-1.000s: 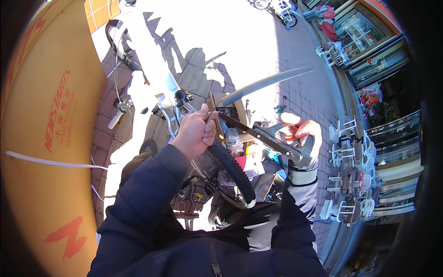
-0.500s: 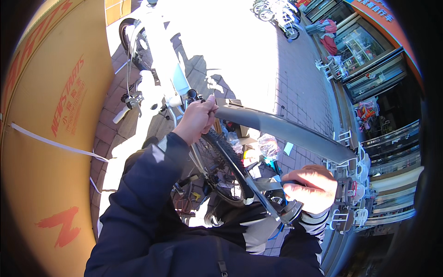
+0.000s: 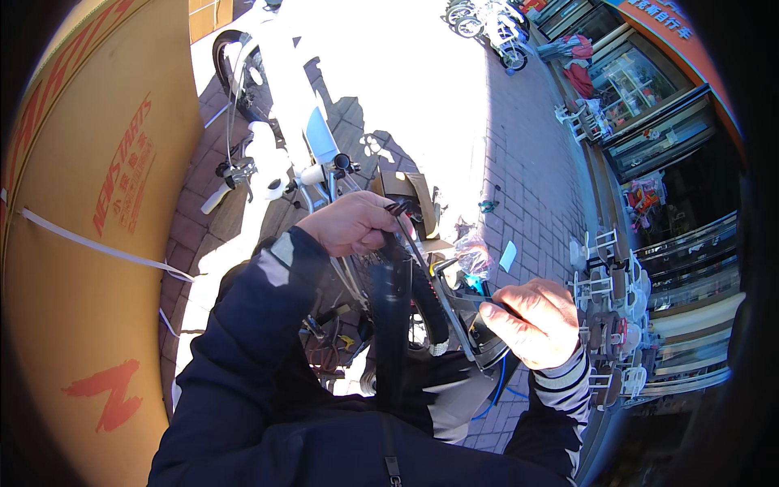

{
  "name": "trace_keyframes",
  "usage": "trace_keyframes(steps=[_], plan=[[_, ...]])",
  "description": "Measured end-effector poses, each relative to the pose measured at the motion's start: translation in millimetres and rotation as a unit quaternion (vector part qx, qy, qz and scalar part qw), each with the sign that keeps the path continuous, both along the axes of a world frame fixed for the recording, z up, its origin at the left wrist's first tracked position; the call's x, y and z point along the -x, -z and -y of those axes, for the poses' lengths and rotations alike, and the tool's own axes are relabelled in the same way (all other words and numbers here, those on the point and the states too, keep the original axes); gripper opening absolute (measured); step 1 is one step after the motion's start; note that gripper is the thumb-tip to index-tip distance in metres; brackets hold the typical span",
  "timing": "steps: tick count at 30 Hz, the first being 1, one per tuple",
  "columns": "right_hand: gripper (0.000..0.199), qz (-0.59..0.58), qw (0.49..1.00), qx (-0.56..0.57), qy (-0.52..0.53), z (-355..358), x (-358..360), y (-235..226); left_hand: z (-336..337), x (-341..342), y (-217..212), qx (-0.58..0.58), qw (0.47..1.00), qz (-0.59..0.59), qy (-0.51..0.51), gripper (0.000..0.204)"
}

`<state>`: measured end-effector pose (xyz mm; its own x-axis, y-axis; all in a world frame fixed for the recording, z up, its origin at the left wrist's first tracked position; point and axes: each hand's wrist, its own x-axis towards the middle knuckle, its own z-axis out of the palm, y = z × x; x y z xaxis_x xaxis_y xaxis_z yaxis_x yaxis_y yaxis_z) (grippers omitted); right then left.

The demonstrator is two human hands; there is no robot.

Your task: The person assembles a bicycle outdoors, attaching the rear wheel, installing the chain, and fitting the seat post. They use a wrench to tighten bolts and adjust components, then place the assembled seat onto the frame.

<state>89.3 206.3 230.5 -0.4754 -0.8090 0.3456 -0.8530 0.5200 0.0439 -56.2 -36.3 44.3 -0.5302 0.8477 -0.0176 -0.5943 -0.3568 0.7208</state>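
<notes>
My left hand (image 3: 349, 225) is closed round one end of a long black bicycle mudguard (image 3: 391, 316), which hangs down toward my lap. My right hand (image 3: 537, 322) pinches a dark flat strip (image 3: 466, 303) whose far part blends into other dark pieces. Between my hands, a thin dark rod (image 3: 457, 323) slants down to the right. A knobbly bicycle tyre (image 3: 432, 312) shows behind the mudguard. The bicycle's open seat tube (image 3: 342, 161) stands just beyond my left hand, and its white front part (image 3: 264, 158) glares in the sun.
A tall brown carton (image 3: 89, 235) with a white strap fills the left side. Beyond my hands lie an open cardboard box (image 3: 418, 203) and clear plastic wrapping (image 3: 472, 252). White-framed stools or seats (image 3: 613, 325) line the shopfront at right. Several bicycles (image 3: 491, 28) stand far off.
The mudguard has swung from pointing out to the right to hanging toward me. My left hand has lowered and turned. My right hand has moved slightly up and left, still holding the strip.
</notes>
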Motion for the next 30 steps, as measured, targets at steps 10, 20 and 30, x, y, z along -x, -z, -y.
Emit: trace_keyframes(steps=[10,20,30], plan=[[0.030,-0.060,0.997,-0.024,-0.047,1.1,0.2,23.8,-4.7,-4.2,3.0,-0.186,0.979,0.057,0.062,0.032],[0.029,-0.061,0.997,-0.005,-0.040,3.7,-1.7,55.4,-10.5,-11.5,-3.0,-0.171,0.984,0.052,-0.025,0.043],[0.045,0.271,0.920,0.282,0.003,-17.9,-2.3,50.2,-14.9,-5.9,-0.5,-0.117,0.985,0.118,-0.042,0.034]])
